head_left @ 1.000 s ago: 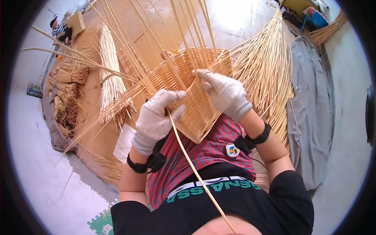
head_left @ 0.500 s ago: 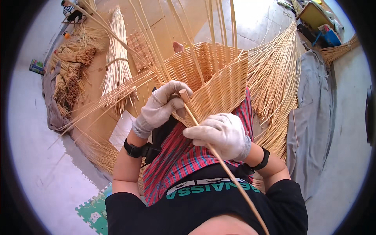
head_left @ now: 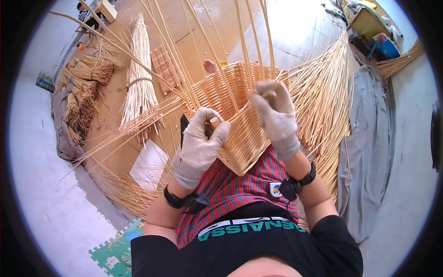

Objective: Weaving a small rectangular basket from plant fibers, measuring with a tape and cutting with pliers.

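On my lap sits a woven wicker basket (head_left: 244, 134), its mouth tipped away from me and one corner pointing at my body. Tall pale rods (head_left: 221, 74) stand up out of its weave and rim. My left hand (head_left: 199, 145), in a whitish work glove, is closed at the near left rim around a short round wooden peg (head_left: 214, 122), whose blunt end shows between thumb and fingers. Over the right rim, my gloved right hand (head_left: 278, 115) is raised with curled fingers. Motion blurs its fingertips, and what they pinch is unclear.
A tied rod bundle (head_left: 138, 83) lies ahead on the left, near a small woven panel (head_left: 165, 69). More rods (head_left: 323, 92) fan out at right beside a grey cloth (head_left: 367, 138). Darker bundles (head_left: 85, 92) lie far left. A white sheet (head_left: 148, 166) is at left.
My right hand has moved up and away to the basket's right rim. The long rod that crossed my lap has left that place. The basket shows more of its near corner.
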A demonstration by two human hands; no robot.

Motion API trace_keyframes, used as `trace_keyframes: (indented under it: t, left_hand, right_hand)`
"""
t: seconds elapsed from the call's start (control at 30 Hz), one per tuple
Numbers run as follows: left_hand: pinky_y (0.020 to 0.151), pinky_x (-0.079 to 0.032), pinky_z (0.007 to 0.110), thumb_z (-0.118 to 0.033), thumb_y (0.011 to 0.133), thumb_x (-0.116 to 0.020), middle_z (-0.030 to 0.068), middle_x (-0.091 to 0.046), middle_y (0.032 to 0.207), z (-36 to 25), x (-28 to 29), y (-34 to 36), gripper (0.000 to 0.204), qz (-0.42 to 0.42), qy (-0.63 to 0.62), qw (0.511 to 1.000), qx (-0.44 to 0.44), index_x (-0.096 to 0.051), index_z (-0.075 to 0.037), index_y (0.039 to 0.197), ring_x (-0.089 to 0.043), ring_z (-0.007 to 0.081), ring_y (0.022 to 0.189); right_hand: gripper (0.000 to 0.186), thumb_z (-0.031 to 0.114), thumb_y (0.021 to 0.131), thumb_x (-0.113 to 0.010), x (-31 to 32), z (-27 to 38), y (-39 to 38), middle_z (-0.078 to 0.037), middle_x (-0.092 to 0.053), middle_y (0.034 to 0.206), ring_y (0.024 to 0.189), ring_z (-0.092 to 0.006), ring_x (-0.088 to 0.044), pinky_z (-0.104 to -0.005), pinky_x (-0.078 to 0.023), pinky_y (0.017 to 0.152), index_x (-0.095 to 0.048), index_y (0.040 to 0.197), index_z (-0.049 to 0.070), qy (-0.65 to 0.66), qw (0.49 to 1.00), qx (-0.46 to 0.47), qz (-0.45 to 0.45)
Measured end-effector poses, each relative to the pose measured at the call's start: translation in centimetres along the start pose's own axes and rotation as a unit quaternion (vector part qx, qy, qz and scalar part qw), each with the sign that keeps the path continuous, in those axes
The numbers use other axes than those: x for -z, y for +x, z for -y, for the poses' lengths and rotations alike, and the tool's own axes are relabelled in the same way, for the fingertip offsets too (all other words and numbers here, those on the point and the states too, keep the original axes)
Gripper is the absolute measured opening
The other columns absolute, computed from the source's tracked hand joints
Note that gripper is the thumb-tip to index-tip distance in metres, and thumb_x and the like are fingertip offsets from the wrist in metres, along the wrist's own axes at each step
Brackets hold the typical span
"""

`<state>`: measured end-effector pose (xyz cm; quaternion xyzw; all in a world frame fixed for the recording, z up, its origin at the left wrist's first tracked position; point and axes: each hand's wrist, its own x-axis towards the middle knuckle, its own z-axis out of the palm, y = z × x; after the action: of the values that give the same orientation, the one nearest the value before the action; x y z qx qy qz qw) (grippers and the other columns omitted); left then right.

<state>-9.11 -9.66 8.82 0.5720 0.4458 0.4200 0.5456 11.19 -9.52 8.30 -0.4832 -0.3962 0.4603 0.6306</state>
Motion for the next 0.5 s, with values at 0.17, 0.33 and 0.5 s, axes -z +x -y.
trace_keyframes:
  t: [0.17,0.33,0.5]
  left_hand:
    - [0.063,-0.039,0.019,-0.003,0.101,-0.069,-0.0081,-0.046,0.083,0.3,-2.1,-0.8,0.014,-0.075,0.029,0.997,-0.017,-0.056,-0.009,0.1,-0.045,0.0002,0.074]
    - [0.065,-0.045,0.019,-0.003,0.103,-0.068,-0.0072,-0.056,0.082,-0.5,-1.1,-0.2,0.012,-0.071,0.04,0.996,-0.035,-0.066,-0.004,0.114,-0.05,0.0019,0.071]
    - [0.067,-0.044,0.021,-0.006,0.102,-0.071,-0.0067,-0.059,0.085,-1.3,0.0,-0.1,0.02,0.027,0.034,0.998,0.045,-0.074,-0.002,0.122,-0.051,0.0018,0.074]
  right_hand:
    - [0.073,0.0,0.09,-0.073,-3.9,3.6,4.6,-0.014,-0.061,0.147,0.117,-0.0286,-0.066,-0.0381,-0.06,0.092,-0.051,0.157,0.019,-0.4,0.841,0.3,0.205]
    - [0.05,0.002,0.093,-0.075,-0.7,3.7,3.8,0.003,-0.067,0.104,0.068,-0.0022,-0.048,-0.022,-0.047,0.066,-0.067,0.142,0.01,-0.242,0.952,0.168,0.087]
    - [0.037,0.004,0.095,-0.077,1.2,0.6,-0.8,0.003,-0.07,0.095,0.077,-0.0042,-0.058,-0.0226,-0.048,0.067,-0.072,0.131,0.008,-0.324,0.927,0.187,-0.006]
